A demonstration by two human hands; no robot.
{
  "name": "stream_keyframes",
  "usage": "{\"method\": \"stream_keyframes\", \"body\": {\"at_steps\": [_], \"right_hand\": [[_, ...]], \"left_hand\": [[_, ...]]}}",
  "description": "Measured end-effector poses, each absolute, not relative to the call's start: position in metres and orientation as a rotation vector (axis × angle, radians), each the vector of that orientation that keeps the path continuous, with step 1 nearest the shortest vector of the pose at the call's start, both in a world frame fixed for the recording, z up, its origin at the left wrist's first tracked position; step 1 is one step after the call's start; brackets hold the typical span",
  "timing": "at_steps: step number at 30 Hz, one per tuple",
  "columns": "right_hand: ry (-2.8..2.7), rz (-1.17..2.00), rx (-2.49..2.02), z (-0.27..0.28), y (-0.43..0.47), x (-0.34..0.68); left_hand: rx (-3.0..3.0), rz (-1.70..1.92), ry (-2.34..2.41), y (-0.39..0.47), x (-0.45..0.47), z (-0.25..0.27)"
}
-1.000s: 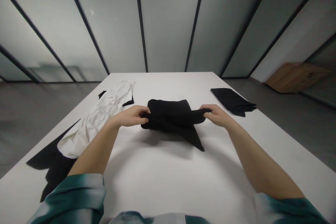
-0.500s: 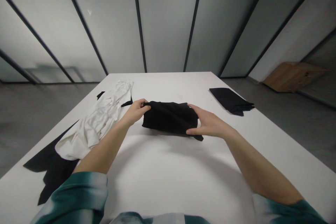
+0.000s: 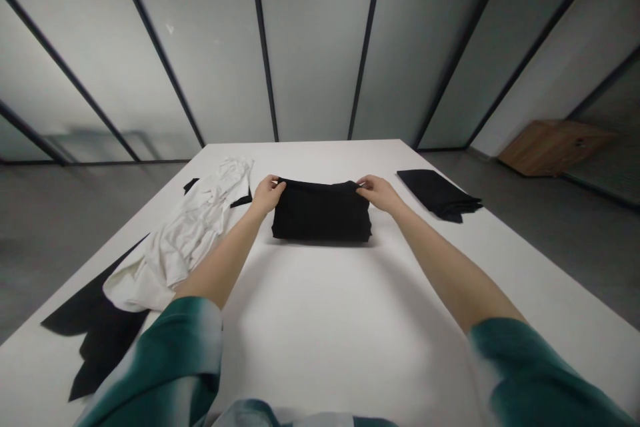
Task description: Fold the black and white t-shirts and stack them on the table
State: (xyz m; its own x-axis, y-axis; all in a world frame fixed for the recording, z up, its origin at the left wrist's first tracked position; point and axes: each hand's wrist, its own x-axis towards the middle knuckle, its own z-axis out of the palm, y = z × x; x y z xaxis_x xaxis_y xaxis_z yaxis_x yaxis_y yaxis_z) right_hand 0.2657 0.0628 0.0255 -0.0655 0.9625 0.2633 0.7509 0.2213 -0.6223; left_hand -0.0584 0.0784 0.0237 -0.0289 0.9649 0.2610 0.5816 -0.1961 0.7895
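A folded black garment [image 3: 323, 213] is in front of me near the middle of the table, its far edge raised in both hands. My left hand [image 3: 267, 195] pinches its far left corner. At the far right corner, my right hand [image 3: 377, 192] has thumb and fingers closed on the cloth. What kind of garment it is, I cannot tell. The near edge hangs at or just above the white tabletop [image 3: 320, 320].
On the left lies a crumpled white garment [image 3: 185, 240] over black cloth [image 3: 107, 347], which sticks out near the table's left edge. A flat folded black garment [image 3: 437, 193] rests at the right edge. Frosted panels [image 3: 315, 47] stand behind the table.
My right hand has moved from the garment's right side up to its far right corner and grips there. The garment is now squarer, and its loose lower right corner no longer sticks out.
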Motion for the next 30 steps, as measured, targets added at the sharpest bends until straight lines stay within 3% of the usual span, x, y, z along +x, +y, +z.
{"method": "stream_keyframes", "body": {"at_steps": [3,5,9,11,15,22,30], "right_hand": [[-1.800,0.095,-1.576,0.007,0.070,0.249],[-1.919,0.000,-1.504,-0.002,0.064,0.240],[-2.325,0.026,-1.499,-0.017,0.045,0.235],[-2.408,0.098,-1.601,-0.026,0.042,0.239],[-2.288,0.286,-1.628,-0.049,0.043,0.252],[-1.935,0.318,-1.537,-0.072,0.044,0.256],[-1.812,0.083,-1.976,-0.067,0.040,0.250]], "left_hand": [[2.063,1.092,1.897,0.079,-0.047,0.012],[2.350,0.911,1.806,0.070,-0.042,0.005],[2.590,0.347,1.497,0.050,-0.044,-0.015],[2.533,0.252,1.494,0.046,-0.049,-0.027],[2.449,0.397,1.485,0.044,-0.058,-0.046],[2.350,0.815,1.606,0.047,-0.067,-0.052],[2.303,0.658,1.747,0.051,-0.069,-0.052]]}}
